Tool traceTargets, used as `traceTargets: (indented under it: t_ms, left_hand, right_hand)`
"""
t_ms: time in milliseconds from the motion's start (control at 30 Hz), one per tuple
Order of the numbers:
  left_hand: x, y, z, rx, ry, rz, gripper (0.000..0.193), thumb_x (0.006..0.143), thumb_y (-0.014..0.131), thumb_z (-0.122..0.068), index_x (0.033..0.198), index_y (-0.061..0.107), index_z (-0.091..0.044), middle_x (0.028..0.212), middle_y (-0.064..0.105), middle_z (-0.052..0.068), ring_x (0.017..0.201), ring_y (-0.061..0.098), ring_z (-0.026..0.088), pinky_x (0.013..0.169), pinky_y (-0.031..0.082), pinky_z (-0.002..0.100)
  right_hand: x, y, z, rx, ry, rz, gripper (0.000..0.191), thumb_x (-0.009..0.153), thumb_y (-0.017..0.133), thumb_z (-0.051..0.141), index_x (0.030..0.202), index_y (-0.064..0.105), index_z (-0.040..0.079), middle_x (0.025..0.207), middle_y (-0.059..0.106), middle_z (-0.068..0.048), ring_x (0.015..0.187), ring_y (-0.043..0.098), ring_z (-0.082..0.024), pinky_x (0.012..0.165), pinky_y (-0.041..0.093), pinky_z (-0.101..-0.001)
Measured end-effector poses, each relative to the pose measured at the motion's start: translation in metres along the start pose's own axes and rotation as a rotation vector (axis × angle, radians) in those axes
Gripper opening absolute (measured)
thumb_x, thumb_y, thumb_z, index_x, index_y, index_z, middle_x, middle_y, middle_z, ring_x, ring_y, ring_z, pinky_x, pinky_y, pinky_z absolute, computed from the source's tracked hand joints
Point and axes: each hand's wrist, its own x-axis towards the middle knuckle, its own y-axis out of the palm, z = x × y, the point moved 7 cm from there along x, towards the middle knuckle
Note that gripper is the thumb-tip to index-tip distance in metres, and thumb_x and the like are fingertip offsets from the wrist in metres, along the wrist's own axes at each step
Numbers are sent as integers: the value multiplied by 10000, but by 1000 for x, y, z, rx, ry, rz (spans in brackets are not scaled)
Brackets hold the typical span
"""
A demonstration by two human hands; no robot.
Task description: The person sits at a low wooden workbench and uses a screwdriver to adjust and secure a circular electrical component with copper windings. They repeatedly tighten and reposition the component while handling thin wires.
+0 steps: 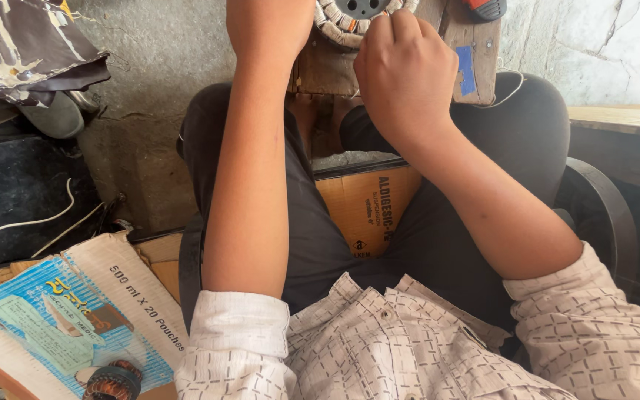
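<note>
right hand [401,70]: fingers curled tight, pinching the rim of the wound coil ring [350,18] | left hand [270,22]: mostly cropped, grip unclear | ring: round, cord-wrapped, grey core, top edge, on worn wooden block [468,52] | beyond: rough concrete floor [157,52]

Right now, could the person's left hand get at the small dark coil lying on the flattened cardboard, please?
Probably yes: the left hand is up at the round wound part, but nothing lies between that arm and the dark coil on the cardboard.
</note>
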Motion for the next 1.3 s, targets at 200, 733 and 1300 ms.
traceTargets:
  t_ms: [200, 733, 1300]
  left_hand:
    - [3, -6, -7, -20, -29, -15, 305, 872, 689, -350, 804, 731, -55, 653, 733, 75, 622, 727, 226, 595, 566, 406]
    - [2, -2, -8, 12, 12, -25, 284, 895, 666, -307, 812, 721, -41, 680, 737, 98, 653, 732, 250, 611, 565, 419]
    - [3, 5, -2, 55, 42, -32, 292, 885, 662, -304, 829, 733, -26, 723, 750, 152, 693, 742, 317, 646, 577, 447]
  right_hand:
    - [-1, 1, -20, 251, 23, 69, 98, 958, 715, 99, 932, 635, 48, 877, 647, -97, 806, 653, -300, 668, 511, -411]
    - [4, -16, -16, 415, 38, 83, 88, 931, 804, 99, 962, 722, 103, 921, 659, -87, 775, 652, -269, 658, 486, -400]
    - [-22, -114, 33, 1160, -570, 924, 114, 878, 693, 219, 810, 762, 159, 818, 751, 13, 750, 730, -198, 625, 541, -342]
